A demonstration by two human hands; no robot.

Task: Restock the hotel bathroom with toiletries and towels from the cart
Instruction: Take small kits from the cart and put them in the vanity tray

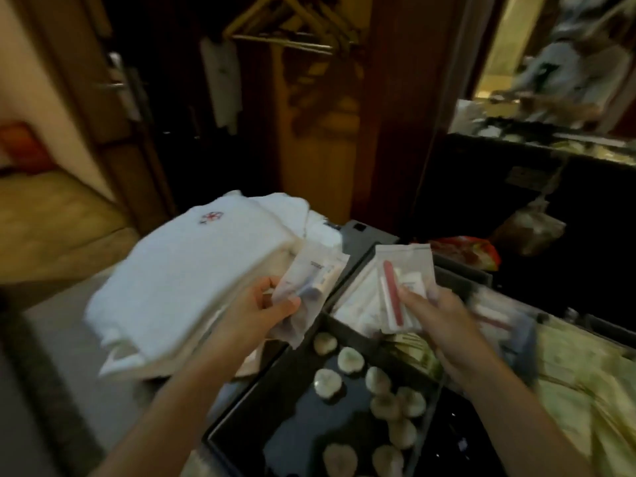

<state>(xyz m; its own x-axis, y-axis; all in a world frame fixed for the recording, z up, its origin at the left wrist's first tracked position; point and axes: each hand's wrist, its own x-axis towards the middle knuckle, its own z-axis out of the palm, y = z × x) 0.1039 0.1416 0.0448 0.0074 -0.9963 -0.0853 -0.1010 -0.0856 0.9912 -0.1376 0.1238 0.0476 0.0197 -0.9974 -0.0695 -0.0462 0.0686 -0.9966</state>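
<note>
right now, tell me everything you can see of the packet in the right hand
The packet is a flat pouch of frosted clear plastic, blurred, holding a thin red stick and small white items. It stands nearly upright above a dark cart bin of similar packets. The right hand pinches its lower right side.

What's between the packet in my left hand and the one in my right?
In the head view: the black tray's rim and white sachets inside it, between the left packet and right packet.
</note>
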